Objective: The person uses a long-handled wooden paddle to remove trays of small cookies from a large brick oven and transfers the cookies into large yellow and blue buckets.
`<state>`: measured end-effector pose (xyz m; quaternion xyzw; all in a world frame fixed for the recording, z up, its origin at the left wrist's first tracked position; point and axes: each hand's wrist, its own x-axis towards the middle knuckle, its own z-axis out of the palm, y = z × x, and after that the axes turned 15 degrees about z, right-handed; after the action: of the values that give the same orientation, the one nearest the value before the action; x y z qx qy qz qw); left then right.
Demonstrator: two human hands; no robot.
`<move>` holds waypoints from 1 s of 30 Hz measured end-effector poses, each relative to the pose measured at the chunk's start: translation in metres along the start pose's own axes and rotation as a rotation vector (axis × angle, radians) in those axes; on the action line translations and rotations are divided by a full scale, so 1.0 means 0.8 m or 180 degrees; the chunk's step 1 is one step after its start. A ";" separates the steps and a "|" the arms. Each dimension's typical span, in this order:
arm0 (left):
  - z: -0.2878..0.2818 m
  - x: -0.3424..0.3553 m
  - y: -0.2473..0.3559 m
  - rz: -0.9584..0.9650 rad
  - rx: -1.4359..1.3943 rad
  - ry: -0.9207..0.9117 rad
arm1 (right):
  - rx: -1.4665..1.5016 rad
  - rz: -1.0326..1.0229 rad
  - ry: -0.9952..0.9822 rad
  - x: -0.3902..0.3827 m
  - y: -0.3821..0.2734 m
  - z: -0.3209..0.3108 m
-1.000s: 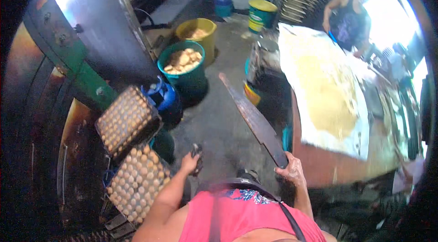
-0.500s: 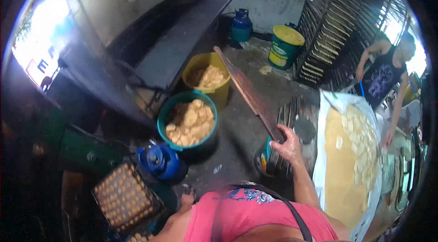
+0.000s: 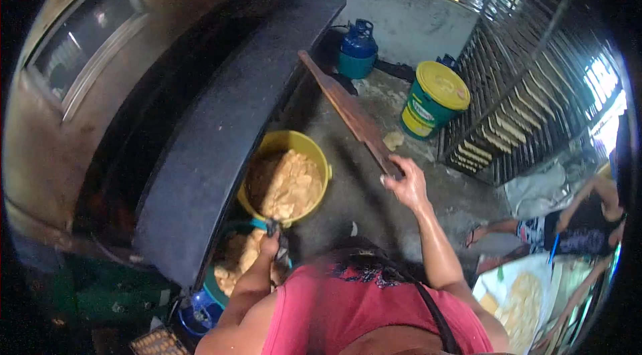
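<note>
My right hand (image 3: pixel 409 188) is closed round the lower end of a long wooden paddle (image 3: pixel 348 113). Its blade slants up and away to the left, over the floor and toward the dark ledge. My left hand (image 3: pixel 269 247) is low at the left, above the teal bucket, fingers curled at something dark grey that I cannot make out. Golden-brown flat pieces like bread or biscuits fill the teal bucket (image 3: pixel 212 283), partly hidden by my arm. More such pieces (image 3: pixel 294 184) lie in the yellow bucket (image 3: pixel 321 150) just beyond.
A long dark ledge (image 3: pixel 200 128) runs along the windowed oven-like wall at left. Farther off stand a gas cylinder (image 3: pixel 359 44) and a green lidded bucket (image 3: pixel 428 107). A slatted rack (image 3: pixel 515 114) is at right. A co-worker (image 3: pixel 585 228) stands beside a dough-covered table (image 3: pixel 495 278).
My view has turned left, bringing the ledge nearer and the table to the lower right edge. My left hand has risen toward the buckets; the paddle stays in my right hand.
</note>
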<state>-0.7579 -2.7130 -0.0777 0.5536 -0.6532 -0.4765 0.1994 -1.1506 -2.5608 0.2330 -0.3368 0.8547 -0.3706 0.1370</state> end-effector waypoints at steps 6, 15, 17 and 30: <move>0.081 0.063 0.004 -0.1343 0.0579 -0.0052 | -0.1535 -0.0507 -0.0399 0.419 -0.067 0.021; 0.260 0.293 0.084 -0.2151 0.0292 0.0187 | -0.2178 -0.1341 -0.0684 0.871 -0.269 0.032; 0.295 0.360 0.114 -0.2163 0.0237 0.0128 | -0.2371 -0.1586 -0.0864 0.951 -0.298 0.026; 0.379 0.603 0.363 -0.1654 -0.1661 0.2183 | -0.1164 -0.2536 -0.0484 1.192 -0.269 0.329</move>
<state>-1.3001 -3.0513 -0.1035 0.7544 -0.2498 -0.4484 0.4092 -1.6223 -3.4564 0.2231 -0.6848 0.6972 -0.2115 -0.0158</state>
